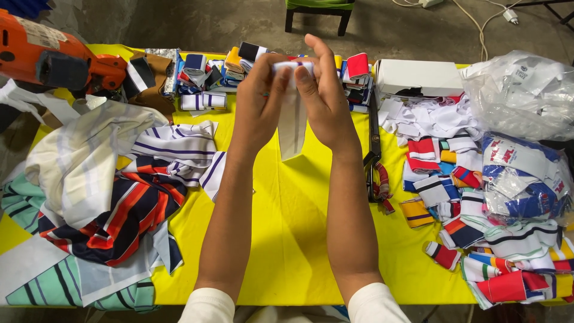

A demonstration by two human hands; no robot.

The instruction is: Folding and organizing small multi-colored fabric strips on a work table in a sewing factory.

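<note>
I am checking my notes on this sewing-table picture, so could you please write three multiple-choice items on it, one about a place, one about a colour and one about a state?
1. Where do the scissors lie?
A. On the table, to the right of the right forearm
B. On the heap of striped cloth at the left
C. Inside the white box

2. What colour is the table cover?
A. Green
B. Yellow
C. Grey

3. How is the white strip of fabric held?
A. It lies flat on the table
B. It is pinched at its top by both hands and hangs down
C. It is held by the left hand alone

Answers:
1 A, the dark scissors lie just beside the right forearm.
2 B, bright yellow shows between the cloth piles.
3 B, the left hand and right hand meet at its top edge while the rest hangs free.
</note>
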